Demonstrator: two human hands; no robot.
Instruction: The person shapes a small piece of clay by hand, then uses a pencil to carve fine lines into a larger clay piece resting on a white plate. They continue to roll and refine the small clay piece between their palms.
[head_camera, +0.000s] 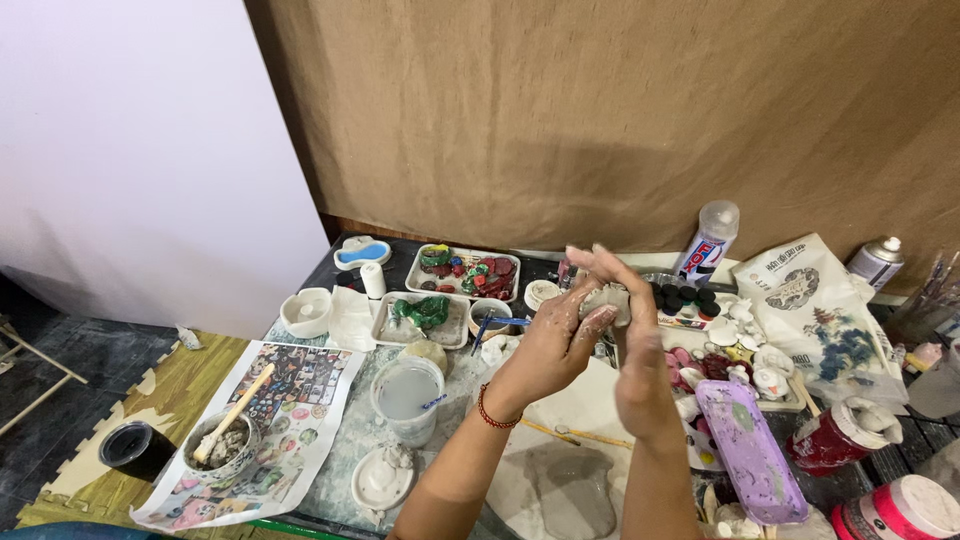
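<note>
You held both hands raised above the cluttered work table, palms turned toward each other. Your left hand, with a red bead bracelet at the wrist, was curled partway, its fingers wrapped under a lump of grey clay. Your right hand was held flat and upright, fingers straight, pressed against the other side of the same lump. The clay sat pinched between the two palms, in the air over the middle of the table, just in front of a paint set with dark round lids. Both hands were smeared pale with clay.

Below your left forearm stood a clear plastic cup of cloudy water. Left of it a bowl held grey lumps and a wooden stick, resting on a printed sheet. A small black cup stood on the floor mat near the bowl. A tray of red and green painted pieces lay farther back. A lilac plastic tray lay just right of your right forearm, and a spray can stood at the far right.
</note>
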